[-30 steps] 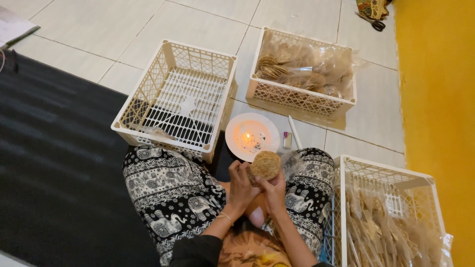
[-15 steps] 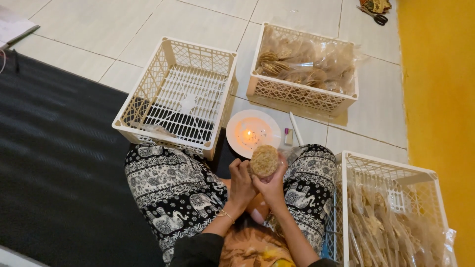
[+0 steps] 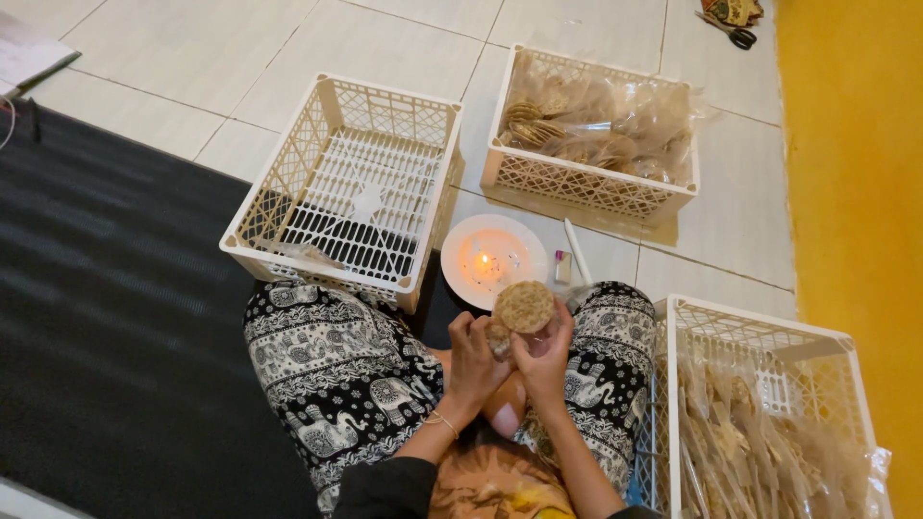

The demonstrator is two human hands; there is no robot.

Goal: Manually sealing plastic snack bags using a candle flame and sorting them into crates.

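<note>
Held above the lap — round woven disc [image 3: 524,306] pinched between right hand [image 3: 545,360] and left hand [image 3: 474,360], just short of the candle plate [image 3: 461,245] rim, white crates [image 3: 252,229] flanking closely.

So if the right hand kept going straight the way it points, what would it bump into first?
Probably the white plate with the small flame on it. The right hand points up the picture, holding a round brown cracker, and the plate lies just beyond; depth is hard to judge.
</note>
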